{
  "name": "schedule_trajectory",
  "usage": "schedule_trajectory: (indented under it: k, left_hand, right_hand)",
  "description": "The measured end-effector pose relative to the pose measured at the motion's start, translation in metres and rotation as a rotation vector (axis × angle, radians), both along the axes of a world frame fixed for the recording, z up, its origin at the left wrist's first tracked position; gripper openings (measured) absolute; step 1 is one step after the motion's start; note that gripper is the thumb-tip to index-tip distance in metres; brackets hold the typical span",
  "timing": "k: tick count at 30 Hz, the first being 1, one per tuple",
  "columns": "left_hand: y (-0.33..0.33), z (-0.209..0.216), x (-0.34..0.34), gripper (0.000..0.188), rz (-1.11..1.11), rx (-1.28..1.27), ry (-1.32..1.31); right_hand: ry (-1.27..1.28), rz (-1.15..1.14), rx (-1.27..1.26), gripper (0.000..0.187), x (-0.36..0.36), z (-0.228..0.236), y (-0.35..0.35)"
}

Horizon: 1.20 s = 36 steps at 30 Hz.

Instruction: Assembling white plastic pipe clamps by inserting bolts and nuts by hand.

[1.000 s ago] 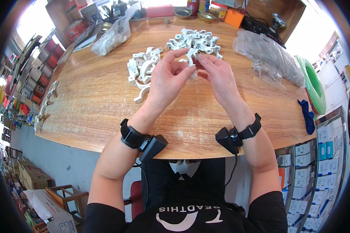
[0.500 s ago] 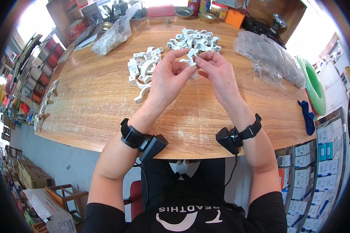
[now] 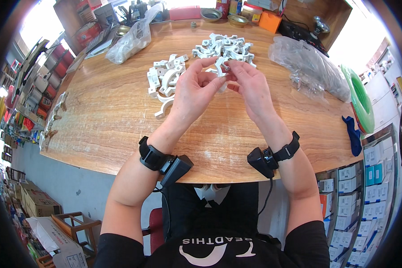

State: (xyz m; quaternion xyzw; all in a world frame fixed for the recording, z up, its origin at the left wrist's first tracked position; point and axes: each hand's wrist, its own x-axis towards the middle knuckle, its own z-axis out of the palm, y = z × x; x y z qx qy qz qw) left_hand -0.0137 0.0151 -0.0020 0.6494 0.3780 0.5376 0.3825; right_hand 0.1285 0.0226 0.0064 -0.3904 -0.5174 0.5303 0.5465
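Note:
Above the middle of the table, my left hand [image 3: 192, 91] is closed round a white plastic pipe clamp [image 3: 219, 67], gripping it between thumb and fingers. My right hand [image 3: 255, 91] pinches at the clamp's right end, where a small metal-looking bit, perhaps a screw, shows by the fingertips. The fingers partly cover the clamp. Just left of my left hand lies a loose pile of white clamp halves [image 3: 154, 78]. Beyond my hands is a second heap of white pipe clamps [image 3: 230, 44], with metal fittings visible among them.
The wooden table [image 3: 201, 147] has a clear plastic bag [image 3: 131, 42] at back left and a larger one [image 3: 306, 60] at right. Green coiled hose [image 3: 359, 96] and a dark blue cloth [image 3: 353, 134] sit at the right edge. Metal dishes [image 3: 211, 14] stand at the back.
My right fingers have shifted slightly at the clamp's end, uncovering the small metal bit. The left hand keeps its hold, almost still.

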Motion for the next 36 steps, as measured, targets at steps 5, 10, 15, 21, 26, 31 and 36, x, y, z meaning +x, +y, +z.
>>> schedule_trajectory:
  k: [5,10,15,21,26,31,36]
  left_hand:
    - [0.003,-0.003,-0.001,0.040,0.007,0.005,0.016]
    - [0.002,-0.001,0.000,0.040,0.002,0.004,0.035]
    - [0.002,-0.002,-0.001,0.040,0.018,-0.002,0.030]
    - [0.002,-0.001,-0.001,0.040,0.013,-0.002,0.029]
    - [0.002,-0.001,-0.002,0.040,0.013,-0.001,0.021]
    - [0.002,-0.001,-0.002,0.040,0.021,-0.005,0.035]
    - [0.002,-0.002,-0.002,0.040,0.013,-0.014,0.016]
  right_hand:
    - [0.074,0.036,-0.146,0.026,0.001,-0.002,0.001]
    - [-0.078,-0.006,0.090,0.035,0.000,-0.006,0.002]
    - [0.064,0.010,-0.111,0.031,0.000,-0.001,0.001]
    - [-0.032,0.040,-0.049,0.029,0.001,-0.009,0.004]
    - [-0.022,0.004,0.019,0.034,-0.002,-0.007,0.002]
    - [0.086,0.028,-0.143,0.046,0.000,-0.006,0.003]
    - [0.087,0.015,-0.171,0.043,-0.002,-0.006,0.002]
